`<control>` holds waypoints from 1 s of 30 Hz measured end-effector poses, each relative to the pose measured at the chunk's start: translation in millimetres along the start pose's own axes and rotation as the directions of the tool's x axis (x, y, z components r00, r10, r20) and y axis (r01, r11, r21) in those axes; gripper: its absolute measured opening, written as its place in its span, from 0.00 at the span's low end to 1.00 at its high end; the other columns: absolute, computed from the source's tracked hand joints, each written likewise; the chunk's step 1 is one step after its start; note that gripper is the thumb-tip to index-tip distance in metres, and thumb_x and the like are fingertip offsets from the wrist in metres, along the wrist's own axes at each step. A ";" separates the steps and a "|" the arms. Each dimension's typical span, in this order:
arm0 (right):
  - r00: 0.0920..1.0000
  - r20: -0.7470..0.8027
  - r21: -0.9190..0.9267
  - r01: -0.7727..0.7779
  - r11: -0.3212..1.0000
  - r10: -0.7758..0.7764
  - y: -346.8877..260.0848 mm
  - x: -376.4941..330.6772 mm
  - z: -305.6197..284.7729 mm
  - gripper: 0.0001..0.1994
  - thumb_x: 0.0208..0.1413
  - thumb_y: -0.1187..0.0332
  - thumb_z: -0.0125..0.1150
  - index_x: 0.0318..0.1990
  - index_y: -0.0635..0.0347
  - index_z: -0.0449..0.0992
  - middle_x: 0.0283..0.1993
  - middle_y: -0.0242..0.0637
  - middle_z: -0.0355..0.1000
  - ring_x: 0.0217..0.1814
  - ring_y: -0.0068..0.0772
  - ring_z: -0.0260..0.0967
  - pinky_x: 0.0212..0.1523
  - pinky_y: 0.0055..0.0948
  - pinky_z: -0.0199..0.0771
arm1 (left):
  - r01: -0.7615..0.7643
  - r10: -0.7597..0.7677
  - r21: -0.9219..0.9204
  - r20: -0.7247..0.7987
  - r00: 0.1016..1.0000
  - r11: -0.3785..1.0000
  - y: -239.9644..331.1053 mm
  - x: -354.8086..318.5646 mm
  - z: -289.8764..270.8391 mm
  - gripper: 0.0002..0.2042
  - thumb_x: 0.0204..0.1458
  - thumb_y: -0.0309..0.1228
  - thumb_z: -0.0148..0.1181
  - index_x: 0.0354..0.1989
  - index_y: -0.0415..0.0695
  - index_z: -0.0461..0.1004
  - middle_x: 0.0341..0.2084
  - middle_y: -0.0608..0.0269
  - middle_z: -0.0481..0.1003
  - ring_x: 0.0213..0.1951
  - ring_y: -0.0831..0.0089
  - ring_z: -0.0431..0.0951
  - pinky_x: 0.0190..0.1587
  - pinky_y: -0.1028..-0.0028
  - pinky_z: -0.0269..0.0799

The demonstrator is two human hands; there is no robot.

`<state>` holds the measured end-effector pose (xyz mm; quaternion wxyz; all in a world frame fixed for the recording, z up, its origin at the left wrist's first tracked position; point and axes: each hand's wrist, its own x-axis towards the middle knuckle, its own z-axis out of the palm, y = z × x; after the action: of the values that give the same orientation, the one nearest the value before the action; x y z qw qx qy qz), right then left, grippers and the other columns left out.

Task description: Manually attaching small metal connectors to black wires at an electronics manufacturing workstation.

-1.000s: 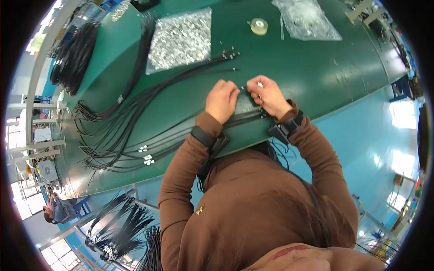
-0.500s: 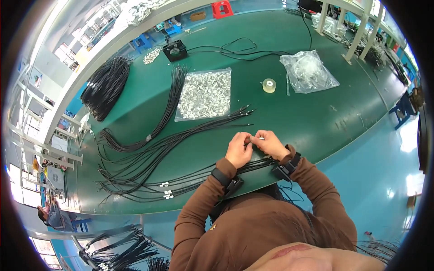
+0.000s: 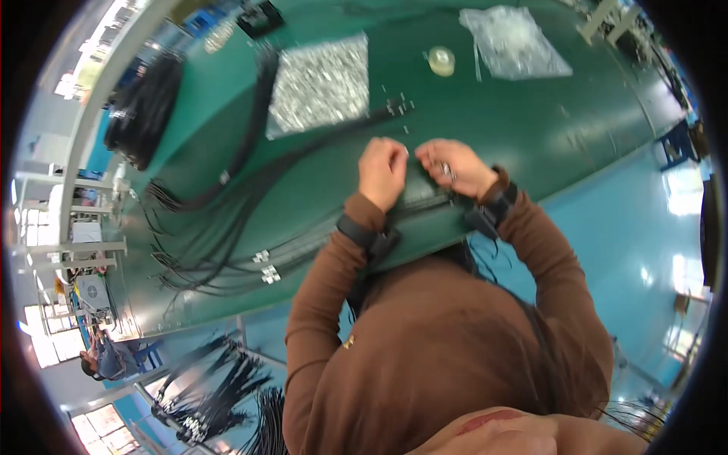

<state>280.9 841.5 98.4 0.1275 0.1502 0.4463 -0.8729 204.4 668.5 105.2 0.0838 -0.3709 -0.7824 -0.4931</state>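
My left hand (image 3: 382, 171) is closed above the green table, its thumb and fingertips pinched together. A pale speck shows at its fingertips, too small and blurred to name. My right hand (image 3: 459, 168) is just to its right, a narrow gap between them. Its fingers are curled around small pale pieces (image 3: 447, 172), with thumb and forefinger together. Below both hands a bundle of thin black cables (image 3: 421, 205) runs along the near side of the table. White connectors (image 3: 267, 267) show on cables to the left. Motion blurs the picture.
Beyond the hands lies a clear bag of small whitish pieces (image 3: 322, 85). Farther right are a tape roll (image 3: 441, 61) and another plastic bag (image 3: 516, 42). More black cables (image 3: 246, 182) spread leftward, near a thick cable coil (image 3: 148, 110). A seated person (image 3: 114, 358) is far left.
My hands, which were together, have moved apart, the right one turning so that pale pieces show in its fingers. The whole view has tilted, so the table sits higher in the picture.
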 end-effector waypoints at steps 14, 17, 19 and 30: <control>0.993 0.116 0.142 0.011 0.990 -0.027 7.5 -2.1 -11.1 0.10 0.62 0.67 0.50 0.43 0.66 0.69 0.32 0.31 0.66 0.25 0.13 0.57 0.18 0.10 0.56 | 0.106 -0.095 -0.084 0.128 0.987 0.991 8.7 -10.0 3.4 0.02 0.48 0.21 0.59 0.28 0.39 0.72 0.24 0.60 0.70 0.22 0.72 0.71 0.26 0.75 0.68; 0.994 0.102 0.113 0.031 0.993 -0.042 8.3 -2.3 -10.5 0.09 0.62 0.67 0.50 0.44 0.64 0.69 0.31 0.29 0.65 0.24 0.12 0.55 0.18 0.10 0.56 | 0.128 -0.113 -0.091 0.149 0.982 0.988 10.8 -9.1 2.6 0.03 0.46 0.21 0.59 0.29 0.39 0.72 0.25 0.56 0.70 0.25 0.63 0.73 0.28 0.70 0.71; 0.997 0.056 0.133 0.045 0.990 -0.053 10.8 -1.8 -12.1 0.09 0.60 0.68 0.53 0.42 0.65 0.69 0.31 0.30 0.66 0.24 0.13 0.57 0.18 0.11 0.56 | 0.132 -0.119 -0.084 0.149 0.982 0.988 11.7 -10.1 2.7 0.03 0.46 0.21 0.59 0.29 0.39 0.72 0.25 0.56 0.70 0.25 0.63 0.73 0.28 0.70 0.71; 0.998 -0.054 0.116 0.044 0.992 -0.038 11.8 0.3 -11.5 0.08 0.57 0.70 0.58 0.40 0.65 0.69 0.30 0.31 0.67 0.24 0.14 0.59 0.18 0.12 0.56 | 0.119 -0.107 -0.081 0.132 0.985 0.990 8.0 -7.6 2.6 0.03 0.46 0.21 0.59 0.28 0.39 0.72 0.24 0.56 0.70 0.25 0.64 0.73 0.28 0.71 0.71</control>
<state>286.5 844.1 83.1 0.0891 0.1705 0.4006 -0.8958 215.7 668.8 105.8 -0.0111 -0.3601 -0.7833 -0.5066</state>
